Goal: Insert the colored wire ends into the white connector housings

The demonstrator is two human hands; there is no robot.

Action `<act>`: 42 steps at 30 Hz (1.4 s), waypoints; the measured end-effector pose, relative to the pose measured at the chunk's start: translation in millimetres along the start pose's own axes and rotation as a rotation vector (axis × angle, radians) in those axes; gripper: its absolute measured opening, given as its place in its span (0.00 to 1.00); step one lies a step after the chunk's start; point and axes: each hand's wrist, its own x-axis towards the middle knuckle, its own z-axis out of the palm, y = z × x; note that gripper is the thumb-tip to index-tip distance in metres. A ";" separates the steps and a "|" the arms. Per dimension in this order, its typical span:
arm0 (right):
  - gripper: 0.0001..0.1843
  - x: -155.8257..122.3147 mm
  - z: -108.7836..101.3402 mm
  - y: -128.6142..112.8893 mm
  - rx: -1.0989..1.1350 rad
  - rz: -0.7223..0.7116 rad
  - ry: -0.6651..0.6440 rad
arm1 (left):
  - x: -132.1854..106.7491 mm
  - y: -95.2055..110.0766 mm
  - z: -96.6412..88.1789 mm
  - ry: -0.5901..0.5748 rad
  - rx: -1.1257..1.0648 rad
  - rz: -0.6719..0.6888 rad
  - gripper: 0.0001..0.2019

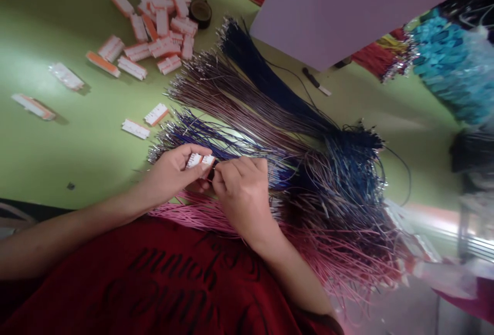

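Between the thumb and fingers of my left hand is a white and orange connector housing. My right hand is closed at the housing's right side, fingertips pinched together around what looks like a wire end; the fingers mostly hide it. Under and behind both hands spread bundles of thin wires with metal-tipped ends: blue wires, brown wires and pink wires. Two more housings, a white one and a white and orange one, lie left of the wires.
A heap of connector housings lies at the back left beside a roll of dark tape. Dark blue wires stretch behind the brown ones. A small black-handled tool rests near a purple board. Turquoise bundles are at the right.
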 end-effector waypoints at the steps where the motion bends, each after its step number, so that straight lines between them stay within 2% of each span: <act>1: 0.17 0.2 1.1 -0.3 0.010 -0.007 -0.001 | 0.1 0.0 0.1 -0.002 -0.011 0.003 0.25; 6: 0.14 -3.3 7.8 0.5 0.129 -0.003 0.015 | -0.3 -1.4 -1.6 -0.039 -0.089 -0.002 0.27; 12: 0.11 -8.0 7.9 3.0 0.219 0.035 0.051 | -3.1 -1.7 -3.5 -0.016 -0.119 -0.006 0.29; 15: 0.13 -7.0 9.9 4.0 0.226 0.027 0.065 | -3.8 0.1 -2.8 -0.008 -0.113 -0.018 0.30; 21: 0.12 -5.6 14.8 -2.0 0.176 0.003 0.031 | -0.5 0.7 -0.8 -0.004 -0.079 -0.017 0.29; 23: 0.13 -0.5 9.5 1.8 0.199 -0.003 -0.038 | 0.3 -0.1 -1.3 0.012 -0.073 -0.014 0.29; 25: 0.15 13.1 0.9 16.8 0.279 0.036 -0.146 | 0.4 -0.4 -2.2 0.019 -0.067 -0.026 0.29; 27: 0.16 36.0 -6.0 44.6 0.300 0.181 -0.173 | 0.0 -0.2 -2.6 0.007 -0.064 -0.041 0.29; 29: 0.14 63.8 -6.4 80.7 0.100 0.431 -0.023 | -0.5 0.5 -2.4 -0.008 -0.064 -0.051 0.30; 30: 0.13 77.0 -3.8 99.2 -0.021 0.518 0.005 | -0.8 0.8 -2.1 -0.009 -0.068 -0.053 0.31; 32: 0.14 96.8 5.1 132.2 -0.196 0.631 -0.031 | -1.4 1.7 -1.3 -0.009 -0.076 -0.058 0.32; 34: 0.16 104.8 13.8 155.7 -0.245 0.644 -0.080 | -2.0 2.5 -0.8 -0.006 -0.083 -0.065 0.32; 36: 0.17 102.9 17.6 169.8 -0.236 0.642 -0.056 | -2.0 3.2 -0.5 -0.011 -0.086 -0.072 0.32; 39: 0.18 94.3 15.2 178.4 -0.210 0.652 0.042 | -1.0 3.6 -0.4 -0.019 -0.082 -0.078 0.33; 42: 0.16 91.8 14.3 176.4 -0.242 0.640 -0.012 | 0.2 3.0 -0.3 -0.014 -0.068 -0.082 0.34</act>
